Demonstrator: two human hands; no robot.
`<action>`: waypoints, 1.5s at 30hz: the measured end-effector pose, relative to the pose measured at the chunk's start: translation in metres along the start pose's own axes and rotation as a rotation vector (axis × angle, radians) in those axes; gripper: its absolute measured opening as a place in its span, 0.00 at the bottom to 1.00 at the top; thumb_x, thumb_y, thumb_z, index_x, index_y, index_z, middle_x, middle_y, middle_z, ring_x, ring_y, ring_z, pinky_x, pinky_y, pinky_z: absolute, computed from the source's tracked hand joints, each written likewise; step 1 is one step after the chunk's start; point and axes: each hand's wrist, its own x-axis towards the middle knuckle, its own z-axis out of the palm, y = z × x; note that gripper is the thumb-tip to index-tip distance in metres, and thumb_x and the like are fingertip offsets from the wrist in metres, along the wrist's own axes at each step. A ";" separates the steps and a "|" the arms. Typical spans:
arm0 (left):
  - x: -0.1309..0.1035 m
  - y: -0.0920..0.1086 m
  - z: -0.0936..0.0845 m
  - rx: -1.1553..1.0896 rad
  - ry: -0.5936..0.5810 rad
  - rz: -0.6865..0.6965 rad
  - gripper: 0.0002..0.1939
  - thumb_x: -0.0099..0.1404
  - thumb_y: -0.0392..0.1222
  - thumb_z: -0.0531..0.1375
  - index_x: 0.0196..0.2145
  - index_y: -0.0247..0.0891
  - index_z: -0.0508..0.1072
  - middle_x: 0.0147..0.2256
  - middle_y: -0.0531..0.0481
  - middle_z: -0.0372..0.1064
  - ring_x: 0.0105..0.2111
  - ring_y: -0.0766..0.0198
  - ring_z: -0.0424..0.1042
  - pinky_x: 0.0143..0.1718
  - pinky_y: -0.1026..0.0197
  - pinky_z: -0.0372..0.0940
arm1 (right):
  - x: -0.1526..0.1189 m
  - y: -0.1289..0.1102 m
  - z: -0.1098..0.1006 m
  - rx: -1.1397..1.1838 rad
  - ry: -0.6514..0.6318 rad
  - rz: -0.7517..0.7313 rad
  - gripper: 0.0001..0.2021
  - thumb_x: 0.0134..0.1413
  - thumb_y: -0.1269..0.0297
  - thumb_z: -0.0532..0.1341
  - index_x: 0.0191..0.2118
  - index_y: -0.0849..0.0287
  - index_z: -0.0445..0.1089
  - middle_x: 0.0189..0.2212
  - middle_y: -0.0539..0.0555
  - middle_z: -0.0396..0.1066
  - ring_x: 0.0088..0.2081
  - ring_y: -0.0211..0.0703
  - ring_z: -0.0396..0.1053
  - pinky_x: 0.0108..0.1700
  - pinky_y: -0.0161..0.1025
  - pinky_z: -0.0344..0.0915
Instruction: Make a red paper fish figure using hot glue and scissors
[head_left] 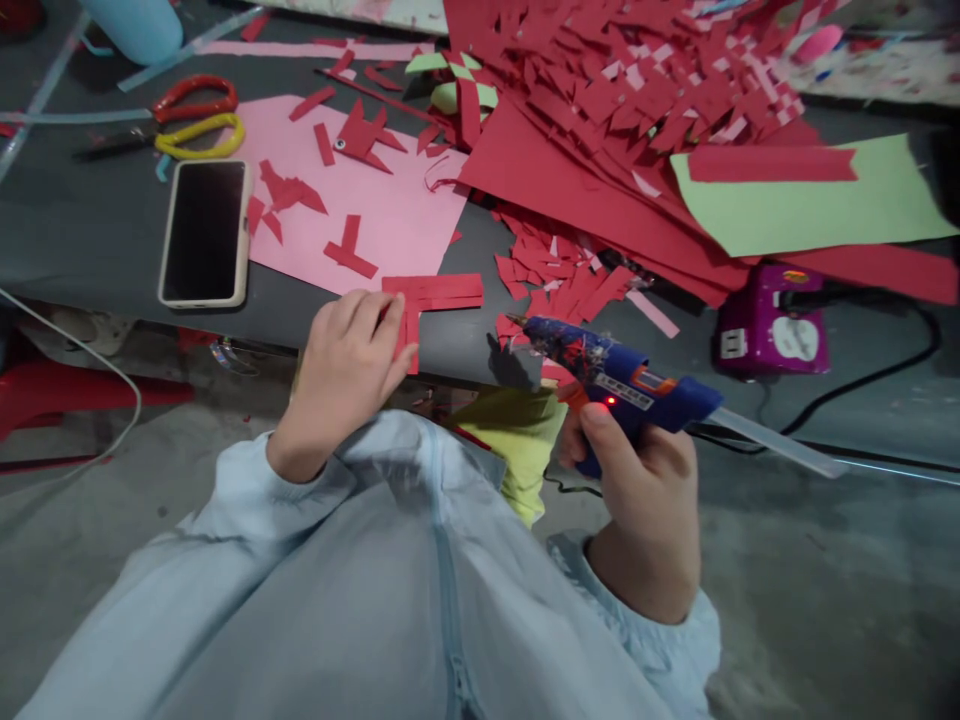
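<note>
Left hand holds red paper at the tabletop's near edge, right hand grips glue gun: gluing, seemingly; next needs steady aim!

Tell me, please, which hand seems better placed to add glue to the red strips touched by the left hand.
Probably the right hand: it holds the glue gun, whose nozzle points roughly toward the red strips. The left hand touches them, so it seems better suited to steadying them.
</note>
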 end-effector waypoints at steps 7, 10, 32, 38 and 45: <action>0.001 0.011 -0.001 -0.018 -0.141 -0.009 0.25 0.73 0.49 0.55 0.65 0.42 0.66 0.61 0.29 0.63 0.59 0.41 0.65 0.58 0.39 0.62 | 0.001 0.002 0.000 -0.040 0.012 0.027 0.18 0.61 0.51 0.65 0.26 0.57 0.69 0.18 0.46 0.64 0.22 0.35 0.64 0.27 0.37 0.60; 0.001 0.012 -0.003 -0.043 -0.176 -0.001 0.29 0.70 0.54 0.58 0.65 0.44 0.65 0.61 0.29 0.62 0.61 0.39 0.63 0.61 0.35 0.59 | 0.002 0.003 0.001 -0.038 -0.003 0.034 0.17 0.61 0.51 0.65 0.27 0.57 0.69 0.18 0.46 0.64 0.21 0.35 0.63 0.27 0.37 0.60; -0.015 -0.011 -0.001 -0.144 -0.027 0.072 0.21 0.70 0.48 0.58 0.54 0.32 0.73 0.56 0.34 0.72 0.57 0.45 0.70 0.63 0.38 0.60 | 0.006 0.000 0.004 -0.067 -0.036 0.032 0.17 0.61 0.52 0.64 0.26 0.56 0.68 0.18 0.47 0.65 0.21 0.35 0.63 0.25 0.36 0.60; -0.008 -0.007 -0.002 -0.145 -0.053 0.084 0.20 0.70 0.46 0.58 0.54 0.32 0.74 0.56 0.32 0.70 0.57 0.45 0.69 0.62 0.39 0.61 | 0.006 -0.003 0.007 -0.097 -0.024 0.017 0.19 0.60 0.51 0.65 0.24 0.56 0.66 0.17 0.46 0.65 0.20 0.35 0.63 0.25 0.36 0.60; -0.002 -0.005 -0.003 -0.084 -0.029 0.099 0.19 0.72 0.46 0.56 0.53 0.29 0.74 0.51 0.33 0.72 0.52 0.47 0.71 0.59 0.43 0.64 | 0.007 -0.005 0.007 -0.100 -0.022 0.022 0.19 0.59 0.50 0.65 0.24 0.56 0.66 0.17 0.47 0.65 0.19 0.35 0.63 0.24 0.35 0.60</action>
